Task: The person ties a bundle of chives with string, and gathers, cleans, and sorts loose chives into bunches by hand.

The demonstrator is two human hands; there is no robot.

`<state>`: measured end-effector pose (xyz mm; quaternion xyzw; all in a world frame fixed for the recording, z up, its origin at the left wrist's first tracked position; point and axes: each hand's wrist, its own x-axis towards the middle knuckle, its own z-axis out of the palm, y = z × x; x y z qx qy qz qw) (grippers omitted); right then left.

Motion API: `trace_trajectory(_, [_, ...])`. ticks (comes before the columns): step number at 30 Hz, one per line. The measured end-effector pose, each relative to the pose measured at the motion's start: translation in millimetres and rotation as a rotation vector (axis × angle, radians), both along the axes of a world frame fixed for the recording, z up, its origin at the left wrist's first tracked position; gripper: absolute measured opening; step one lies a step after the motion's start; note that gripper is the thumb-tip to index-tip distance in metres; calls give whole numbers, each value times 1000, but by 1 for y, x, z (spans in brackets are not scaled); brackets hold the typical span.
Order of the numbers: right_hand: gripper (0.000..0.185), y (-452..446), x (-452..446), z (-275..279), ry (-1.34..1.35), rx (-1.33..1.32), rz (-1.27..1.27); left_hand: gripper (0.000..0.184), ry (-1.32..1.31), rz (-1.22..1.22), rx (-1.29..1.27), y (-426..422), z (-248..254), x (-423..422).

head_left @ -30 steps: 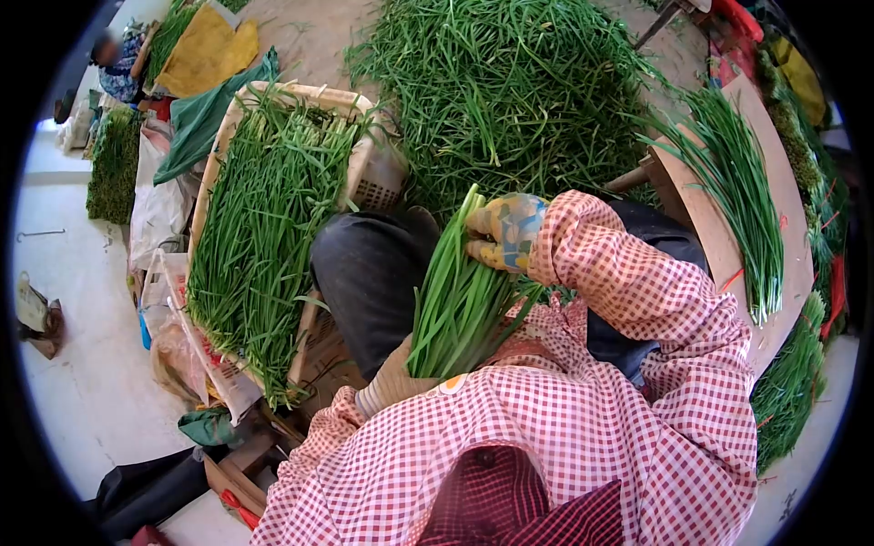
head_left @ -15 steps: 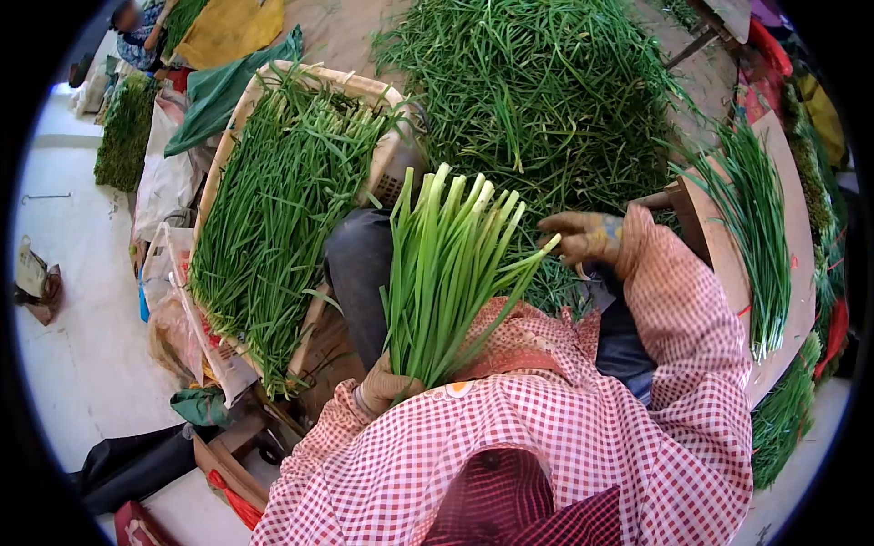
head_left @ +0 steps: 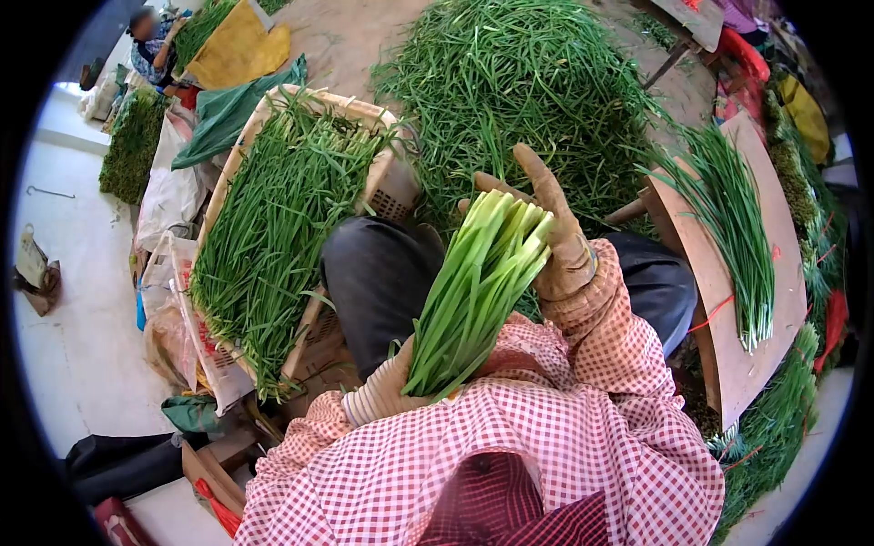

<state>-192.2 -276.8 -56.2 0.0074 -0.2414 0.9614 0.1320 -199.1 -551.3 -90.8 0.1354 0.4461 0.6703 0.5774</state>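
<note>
My left hand (head_left: 386,389), in a pale work glove, is closed around the leafy lower part of a bunch of green chives (head_left: 482,278). The pale stem ends point up and away from me, now gathered nearly level. Beside those ends is my right hand (head_left: 563,238), also gloved, its fingers stretched out and spread. The palm side lies against or very near the stems; whether it touches them I cannot tell. The bunch is above my lap, between my dark-trousered knees.
A cream plastic crate (head_left: 244,136) full of chives stands to the left. A large loose heap of chives (head_left: 528,100) lies ahead. On the right, a wooden board (head_left: 790,273) bears a laid-out bunch (head_left: 739,232) and a red tie (head_left: 715,312). Another person (head_left: 150,50) sits at far left.
My right hand has come in from the right to the stem ends, fingers spreading. The bunch has become more compact, its ends more even. My left hand still holds it.
</note>
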Motion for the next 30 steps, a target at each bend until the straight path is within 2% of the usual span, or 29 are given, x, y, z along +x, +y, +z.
trace_trajectory(1, [91,1,4,5,-40,55,-16,54,-573,39,87,10,6,-3])
trace_trajectory(2, [90,-1,7,14,-81,114,-35,51,-1146,71,173,19,19,-6])
trace_trajectory(3, [85,-1,11,25,-206,226,-69,51,-1145,62,175,30,37,-2])
trace_trajectory(4, [85,0,15,25,-203,230,-76,52,-751,140,-175,44,65,3])
trace_trajectory(6, [76,3,21,21,-185,257,-80,52,-329,208,-495,52,75,5])
trace_trajectory(7, [66,4,27,18,-77,234,-91,48,-624,187,-322,50,64,2])
trace_trajectory(8, [66,6,32,17,-77,234,-93,45,-915,162,-143,50,55,0])
trace_trajectory(10, [78,7,40,15,46,-115,-15,49,-996,122,-58,52,51,0])
trace_trajectory(11, [76,7,42,8,142,-81,-55,50,-1052,73,-59,58,53,-1])
trace_trajectory(13, [69,10,46,8,112,11,-93,51,-1110,22,-62,64,59,2])
trace_trajectory(14, [63,11,49,10,82,100,-127,51,-919,104,-198,62,60,5])
trace_trajectory(15, [44,10,52,15,-17,124,-193,50,-721,180,-329,63,62,7])
trace_trajectory(16, [32,7,54,21,-168,89,-262,50,-720,174,-334,66,67,8])
trace_trajectory(18, [28,7,54,17,-166,70,-300,48,-864,151,-277,73,75,7])
trace_trajectory(22, [32,8,51,4,-125,77,-280,45,-747,241,-407,69,64,7])
trace_trajectory(24, [48,8,51,11,-199,14,-301,42,-501,203,-412,55,40,5])
trace_trajectory(25, [58,11,50,7,-157,51,-268,42,-498,200,-416,60,43,5])
trace_trajectory(27, [57,18,47,-3,-156,23,-215,41,-598,288,-503,73,52,4])
trace_trajectory(30, [55,24,48,-11,-131,-5,-136,45,-685,224,-507,76,53,-5])
